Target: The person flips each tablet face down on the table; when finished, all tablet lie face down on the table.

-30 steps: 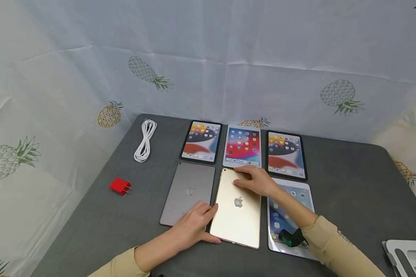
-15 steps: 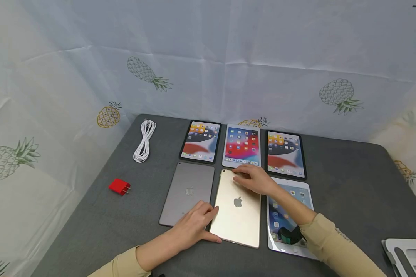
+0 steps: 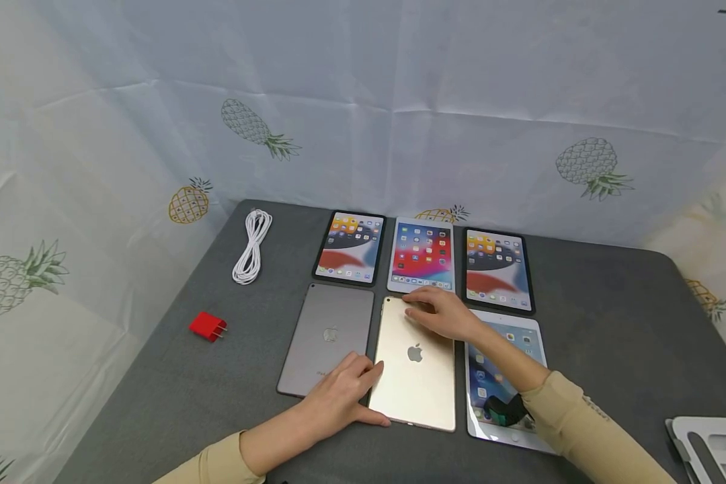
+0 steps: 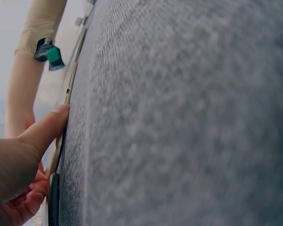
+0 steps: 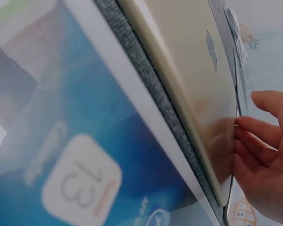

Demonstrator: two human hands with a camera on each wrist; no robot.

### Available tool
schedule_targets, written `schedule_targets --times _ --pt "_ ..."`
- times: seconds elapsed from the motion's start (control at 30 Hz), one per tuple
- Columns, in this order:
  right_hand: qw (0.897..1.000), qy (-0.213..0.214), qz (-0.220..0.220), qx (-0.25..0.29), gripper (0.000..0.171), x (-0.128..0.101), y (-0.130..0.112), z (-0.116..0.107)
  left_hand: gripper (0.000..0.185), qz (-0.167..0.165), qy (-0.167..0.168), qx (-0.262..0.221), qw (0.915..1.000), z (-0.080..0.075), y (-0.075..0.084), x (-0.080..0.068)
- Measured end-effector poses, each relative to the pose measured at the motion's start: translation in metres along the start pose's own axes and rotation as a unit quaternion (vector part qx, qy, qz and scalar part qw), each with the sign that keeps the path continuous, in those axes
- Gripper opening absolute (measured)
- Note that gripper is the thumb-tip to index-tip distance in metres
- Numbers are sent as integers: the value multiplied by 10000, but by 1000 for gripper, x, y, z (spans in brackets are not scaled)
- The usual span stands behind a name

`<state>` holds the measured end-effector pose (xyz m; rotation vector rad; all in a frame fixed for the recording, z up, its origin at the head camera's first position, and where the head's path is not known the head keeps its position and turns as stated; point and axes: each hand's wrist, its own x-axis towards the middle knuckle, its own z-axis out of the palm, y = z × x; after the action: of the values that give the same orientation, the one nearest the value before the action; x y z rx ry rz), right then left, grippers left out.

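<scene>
Head view: above, forward-down across tabletop [image 3: 605,323]. Wrist views: close, low, sideways-tilted; both catch gold iPad [image 3: 420,390], left one edge-on.

The gold iPad [image 3: 416,380] lies face down on the dark grey worktop [image 3: 611,323], its metallic back and grey Apple logo [image 3: 415,353] showing, between a grey iPad [image 3: 334,312] and a white-framed iPad [image 3: 482,386].

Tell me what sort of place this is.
Probably a makeshift tabletop filming or demonstration corner, though I can't be sure: pineapple-print cloth hangs behind a grey table, where six tablets lie in two rows.
</scene>
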<state>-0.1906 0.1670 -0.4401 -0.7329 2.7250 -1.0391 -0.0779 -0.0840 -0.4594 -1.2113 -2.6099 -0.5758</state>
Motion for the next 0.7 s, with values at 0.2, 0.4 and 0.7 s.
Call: schedule_targets --times 0.2,0.4,0.7 --pt "9999 51 7 137 38 -2 1 0 82 -120 -193 34 9997 -1 -2 1" --pt "9979 280 118 579 35 -14 7 -7 74 -38 22 42 10000 -1 -2 5" --pt "9935 774 589 597 32 -64 21 -36 37 474 -58 -921 9946 5 13 25"
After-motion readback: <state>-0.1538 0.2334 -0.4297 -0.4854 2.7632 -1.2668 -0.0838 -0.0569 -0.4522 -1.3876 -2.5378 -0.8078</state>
